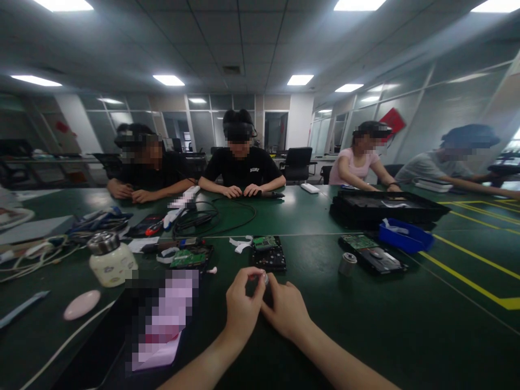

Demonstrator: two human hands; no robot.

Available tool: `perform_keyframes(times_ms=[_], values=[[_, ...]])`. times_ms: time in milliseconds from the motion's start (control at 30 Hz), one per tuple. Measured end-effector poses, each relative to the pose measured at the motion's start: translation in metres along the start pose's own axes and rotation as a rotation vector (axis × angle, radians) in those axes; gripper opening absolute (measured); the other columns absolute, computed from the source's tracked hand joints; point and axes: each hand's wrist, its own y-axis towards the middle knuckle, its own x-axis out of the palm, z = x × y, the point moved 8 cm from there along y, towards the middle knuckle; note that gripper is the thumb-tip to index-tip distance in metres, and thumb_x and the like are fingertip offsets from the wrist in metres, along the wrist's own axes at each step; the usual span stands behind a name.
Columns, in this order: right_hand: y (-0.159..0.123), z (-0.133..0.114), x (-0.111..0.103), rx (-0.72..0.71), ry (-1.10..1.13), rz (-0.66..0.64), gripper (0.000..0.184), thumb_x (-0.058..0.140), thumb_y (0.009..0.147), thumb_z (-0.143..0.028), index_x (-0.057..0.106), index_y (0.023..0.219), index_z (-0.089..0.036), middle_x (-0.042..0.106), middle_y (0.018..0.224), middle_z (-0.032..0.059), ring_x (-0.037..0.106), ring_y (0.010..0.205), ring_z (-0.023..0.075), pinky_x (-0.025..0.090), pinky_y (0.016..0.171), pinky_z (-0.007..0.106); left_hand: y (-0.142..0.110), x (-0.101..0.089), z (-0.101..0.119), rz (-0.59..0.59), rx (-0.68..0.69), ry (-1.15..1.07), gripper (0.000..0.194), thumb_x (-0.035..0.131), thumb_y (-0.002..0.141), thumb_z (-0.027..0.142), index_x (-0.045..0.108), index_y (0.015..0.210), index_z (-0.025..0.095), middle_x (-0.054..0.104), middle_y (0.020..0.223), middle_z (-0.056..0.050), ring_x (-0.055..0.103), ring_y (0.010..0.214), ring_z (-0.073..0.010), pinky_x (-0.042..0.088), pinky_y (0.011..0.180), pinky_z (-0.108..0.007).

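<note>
My left hand (242,307) and my right hand (286,310) meet low in the middle of the green table (325,325). Both pinch a small silvery part (265,278) between their fingertips; what it is I cannot make out. Just beyond them lies a black hard drive (268,259) with a green circuit board (265,242) on its far end. A second opened drive with a green board (189,258) lies to the left of it.
A cream jar with a metal lid (109,261) and a pink oval (82,304) sit at left beside cables. At right lie a small metal cylinder (347,264), another drive (371,252), a blue tray (404,235) and a black tray (382,206). Several people sit across the table.
</note>
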Motion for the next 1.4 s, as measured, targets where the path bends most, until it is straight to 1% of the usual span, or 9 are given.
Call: perform_keyframes(times_ms=[200,300,400,500,667,767,967,1200,1400], values=[[-0.001,0.001,0.002,0.002,0.009,-0.018,0.028,0.045,0.085,-0.033,0.045,0.108,-0.017,0.069,0.080,0.0049,0.062,0.071,0.0211,0.031,0.066,0.028,-0.001,0.004,-0.002,-0.017,-0.023,0.002,0.015,0.056,0.079,0.021,0.054,0.093,0.020,0.063,0.087,-0.002,0.061,0.081,-0.0153,0.050,0.075,-0.028],[0.000,0.003,0.004,0.013,0.016,-0.038,0.030,0.045,0.084,-0.034,0.045,0.108,-0.016,0.069,0.081,0.0058,0.062,0.072,0.0215,0.031,0.067,0.028,-0.002,0.001,-0.004,0.025,-0.024,0.082,0.025,0.061,0.075,0.023,0.052,0.098,0.019,0.060,0.093,-0.005,0.058,0.092,-0.0203,0.047,0.082,-0.037],[0.000,0.004,0.005,0.020,0.009,-0.047,0.032,0.045,0.084,-0.035,0.045,0.109,-0.015,0.069,0.083,0.0070,0.062,0.073,0.0222,0.032,0.068,0.028,-0.001,-0.002,-0.005,0.043,-0.030,0.143,0.021,0.064,0.072,0.026,0.053,0.089,0.020,0.059,0.096,-0.006,0.055,0.099,-0.0241,0.042,0.088,-0.045],[0.000,0.003,0.005,0.019,0.012,-0.053,0.034,0.044,0.085,-0.035,0.045,0.112,-0.014,0.068,0.084,0.0070,0.062,0.073,0.0220,0.032,0.070,0.029,0.000,0.001,-0.007,-0.005,-0.048,0.107,0.017,0.064,0.073,0.025,0.054,0.086,0.020,0.059,0.102,-0.006,0.054,0.102,-0.0238,0.039,0.092,-0.046],[0.000,0.000,0.003,-0.009,0.001,-0.053,0.028,0.044,0.085,-0.031,0.048,0.108,-0.015,0.068,0.086,0.0074,0.062,0.074,0.0213,0.033,0.072,0.029,-0.001,0.010,-0.005,-0.101,-0.045,0.036,0.023,0.063,0.075,0.027,0.055,0.097,0.021,0.057,0.112,-0.007,0.053,0.107,-0.0227,0.039,0.093,-0.042],[0.000,0.001,0.003,-0.004,-0.007,-0.052,0.029,0.047,0.083,-0.031,0.048,0.106,-0.015,0.068,0.086,0.0079,0.062,0.072,0.0216,0.033,0.070,0.029,-0.002,0.006,-0.005,-0.068,-0.042,0.083,0.024,0.061,0.077,0.027,0.055,0.099,0.021,0.059,0.109,-0.007,0.052,0.107,-0.0232,0.038,0.093,-0.044],[0.001,0.001,0.001,0.009,0.009,-0.022,0.031,0.043,0.087,-0.035,0.044,0.112,-0.016,0.068,0.081,0.0058,0.063,0.070,0.0219,0.034,0.068,0.029,0.000,-0.002,-0.009,0.026,-0.057,0.117,0.010,0.061,0.077,0.027,0.056,0.081,0.020,0.061,0.098,-0.005,0.056,0.099,-0.0230,0.037,0.091,-0.045],[-0.001,0.003,0.000,0.054,-0.018,-0.034,0.030,0.046,0.086,-0.036,0.046,0.108,-0.015,0.068,0.077,0.0064,0.063,0.070,0.0220,0.034,0.067,0.028,-0.003,-0.001,-0.017,0.043,-0.157,0.002,0.015,0.063,0.075,0.031,0.054,0.082,0.020,0.063,0.092,-0.004,0.060,0.090,-0.0209,0.042,0.085,-0.038],[0.001,0.004,0.002,0.048,-0.005,-0.024,0.033,0.048,0.085,-0.038,0.045,0.107,-0.014,0.068,0.074,0.0062,0.064,0.071,0.0228,0.035,0.070,0.029,-0.003,-0.003,-0.015,0.061,-0.143,0.006,0.026,0.067,0.073,0.030,0.050,0.091,0.021,0.064,0.078,-0.001,0.061,0.086,-0.0218,0.042,0.084,-0.040]])
